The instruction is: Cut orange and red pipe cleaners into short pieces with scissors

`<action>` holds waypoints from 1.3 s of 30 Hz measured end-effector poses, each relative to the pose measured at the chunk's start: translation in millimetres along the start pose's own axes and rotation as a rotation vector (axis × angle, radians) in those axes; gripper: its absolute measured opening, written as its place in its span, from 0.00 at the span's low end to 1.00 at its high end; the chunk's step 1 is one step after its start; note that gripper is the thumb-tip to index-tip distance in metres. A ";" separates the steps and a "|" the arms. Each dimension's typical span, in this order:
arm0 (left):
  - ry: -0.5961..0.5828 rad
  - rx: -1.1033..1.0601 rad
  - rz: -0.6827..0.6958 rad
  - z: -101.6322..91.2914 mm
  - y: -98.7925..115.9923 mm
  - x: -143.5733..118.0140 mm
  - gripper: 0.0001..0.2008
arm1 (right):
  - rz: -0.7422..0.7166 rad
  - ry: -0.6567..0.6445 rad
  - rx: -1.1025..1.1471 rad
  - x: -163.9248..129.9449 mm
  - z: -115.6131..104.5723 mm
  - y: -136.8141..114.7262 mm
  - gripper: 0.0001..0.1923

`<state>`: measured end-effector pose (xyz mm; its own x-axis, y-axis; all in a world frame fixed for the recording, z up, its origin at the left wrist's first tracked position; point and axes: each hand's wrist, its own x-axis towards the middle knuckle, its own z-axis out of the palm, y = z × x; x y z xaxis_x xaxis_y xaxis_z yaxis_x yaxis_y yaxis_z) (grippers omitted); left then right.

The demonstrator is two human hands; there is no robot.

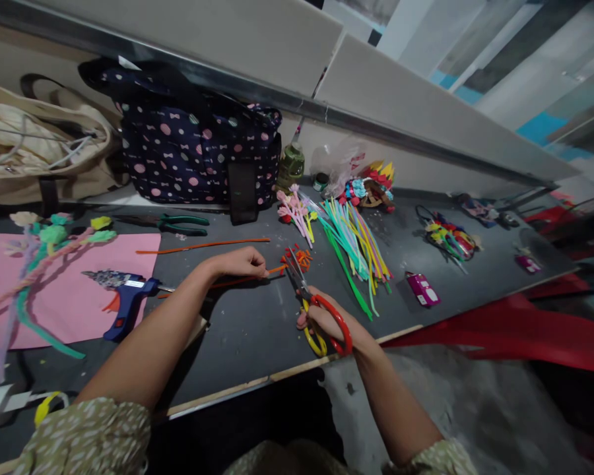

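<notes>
My left hand [247,262] is closed in a pinch on an orange pipe cleaner [277,269], whose short end points right from my fingertips. My right hand [327,320] grips scissors [345,333] with one red and one yellow handle loop. The blades reach up to the pipe cleaner's tip; whether they touch it I cannot tell. Just beyond the blades lies a small pile of cut orange pieces [304,259]. Another long orange pipe cleaner [202,246] rests on the dark table, past my left hand.
A blue glue gun [129,303] lies on a pink sheet [69,330] beside pipe-cleaner flowers [52,234]. Green-handled pliers [183,224] and a dotted bag [178,145] are behind. Bundled colourful pipe cleaners [356,244] and a purple box [422,289] lie to the right.
</notes>
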<state>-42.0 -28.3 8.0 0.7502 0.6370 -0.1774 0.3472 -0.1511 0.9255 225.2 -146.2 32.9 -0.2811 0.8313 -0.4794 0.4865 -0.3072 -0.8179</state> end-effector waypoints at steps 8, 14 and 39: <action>0.002 -0.043 0.022 -0.7 5.3 -2.4 0.17 | 0.029 0.050 -0.134 -1.6 0.3 -16.3 0.04; 0.015 -0.068 0.011 -0.3 3.8 -2.3 0.16 | -0.070 0.124 -0.303 -3.2 0.5 -17.9 0.05; -0.004 -0.153 0.020 10.1 7.1 3.3 0.17 | -0.078 0.064 -0.480 -4.8 1.1 -36.7 0.07</action>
<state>-31.4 -35.0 10.6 0.7582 0.6323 -0.1591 0.2424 -0.0469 0.9690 207.8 -139.4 64.8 -0.2878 0.8750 -0.3893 0.7968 -0.0067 -0.6042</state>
